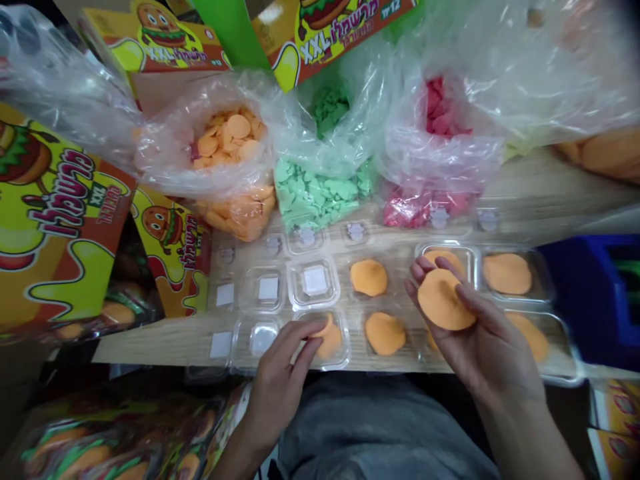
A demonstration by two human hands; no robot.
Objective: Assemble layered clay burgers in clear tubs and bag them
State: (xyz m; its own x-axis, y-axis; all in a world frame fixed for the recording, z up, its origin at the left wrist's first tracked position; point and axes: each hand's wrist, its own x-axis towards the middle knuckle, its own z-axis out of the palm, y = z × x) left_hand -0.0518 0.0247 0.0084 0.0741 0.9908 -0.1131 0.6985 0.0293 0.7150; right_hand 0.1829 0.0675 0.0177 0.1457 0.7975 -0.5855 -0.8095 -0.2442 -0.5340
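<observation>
right grip [487, 350] holds an orange marshmallow disc [443, 301]; left grip [280, 390] seems to pinch another [330, 341] on wooden table [150, 343].

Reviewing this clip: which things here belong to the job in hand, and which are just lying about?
Job in hand:
right hand holding an orange marshmallow disc
left hand touching an orange disc in a clear plastic tray

Lying about:
bag of green pieces
bag of red pieces
printed XXL burger boxes
blue crate
</observation>
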